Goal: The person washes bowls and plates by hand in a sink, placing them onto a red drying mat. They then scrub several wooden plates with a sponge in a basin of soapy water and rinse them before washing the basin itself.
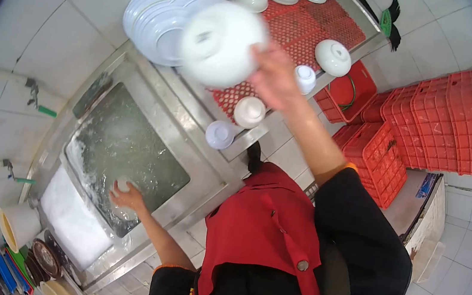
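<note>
The right hand's grip [276,78] is closed on a large round white glossy bowl [220,47], base-up by the red perforated plastic mat [334,28]; the left hand [129,197], at cloudy water [131,118] left of the mat, has an unclear hold. Best keep the bowl steady, clear of the stacked round white plates [158,21].

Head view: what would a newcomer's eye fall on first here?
Most likely the large white bowl, its base facing the camera, held at its edge by the blurred right hand near the top middle. Next, probably the stacked red crates at the right and the white plates at the upper left. Then the left hand, at the water in the steel sink, lower left of centre.
</note>
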The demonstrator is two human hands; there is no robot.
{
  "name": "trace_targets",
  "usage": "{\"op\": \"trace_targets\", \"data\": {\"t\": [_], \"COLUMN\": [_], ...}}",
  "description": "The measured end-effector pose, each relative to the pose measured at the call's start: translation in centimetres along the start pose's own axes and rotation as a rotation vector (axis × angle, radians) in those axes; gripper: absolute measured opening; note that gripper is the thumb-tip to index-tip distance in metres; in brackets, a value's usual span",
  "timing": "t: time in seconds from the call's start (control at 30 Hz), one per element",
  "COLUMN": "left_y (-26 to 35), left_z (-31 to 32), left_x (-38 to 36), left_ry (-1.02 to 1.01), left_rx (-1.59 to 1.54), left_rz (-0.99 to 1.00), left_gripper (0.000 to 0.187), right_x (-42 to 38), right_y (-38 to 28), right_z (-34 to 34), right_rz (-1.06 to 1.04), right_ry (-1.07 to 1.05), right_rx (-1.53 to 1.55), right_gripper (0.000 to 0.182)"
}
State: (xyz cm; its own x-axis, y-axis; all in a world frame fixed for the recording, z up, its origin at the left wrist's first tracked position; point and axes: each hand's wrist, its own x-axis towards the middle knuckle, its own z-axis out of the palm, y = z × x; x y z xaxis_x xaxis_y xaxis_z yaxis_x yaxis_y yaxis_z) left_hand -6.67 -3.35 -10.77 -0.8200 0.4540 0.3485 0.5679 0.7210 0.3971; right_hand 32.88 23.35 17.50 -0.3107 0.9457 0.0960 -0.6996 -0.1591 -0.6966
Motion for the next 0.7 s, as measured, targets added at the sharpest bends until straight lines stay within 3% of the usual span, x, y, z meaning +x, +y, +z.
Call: {"op": "trace_targets", "data": {"t": [0.17,0.3,0.37,0.5,0.6,0.7], "left_y": [-2.3,2.2,3.0,5.3,7.0,6.6], "left_z": [-1.5,-2.1,-2.0,-2.2,-3.2,-2.9], "left_x": [-1.8,-2.9,-3.6,-4.2,-4.3,-3.9], "left_ry": [-0.109,-0.154,-0.118,-0.094,-0.074,-0.073], "left_rx": [-0.029,-0.001,-0.005,0.015,-0.044,0.002], "left_rz": [-0.234,-0.503,-0.439,-0.431,-0.441,-0.447], "left_gripper": [0.038,0.033,0.032,0.032,0.031,0.031], "right_x": [2.1,5.3,6.3,6.7,5.2,3.6], "right_y": [-13.5,-17.2,-17.6,-17.4,-17.8,-18.5], "right_z": [-14.9,-29.2,-35.0,-38.1,-38.8,-38.6], "right_rz": [-0.230,-0.202,-0.136,-0.066,-0.021,0.124], "right_ry": [0.338,0.602,0.641,0.783,0.758,0.878], "right_rx": [-0.175,-0.147,-0.131,0.008,-0.098,-0.473], "right_gripper": [0.035,0.036,0.037,0.036,0.035,0.041]}}
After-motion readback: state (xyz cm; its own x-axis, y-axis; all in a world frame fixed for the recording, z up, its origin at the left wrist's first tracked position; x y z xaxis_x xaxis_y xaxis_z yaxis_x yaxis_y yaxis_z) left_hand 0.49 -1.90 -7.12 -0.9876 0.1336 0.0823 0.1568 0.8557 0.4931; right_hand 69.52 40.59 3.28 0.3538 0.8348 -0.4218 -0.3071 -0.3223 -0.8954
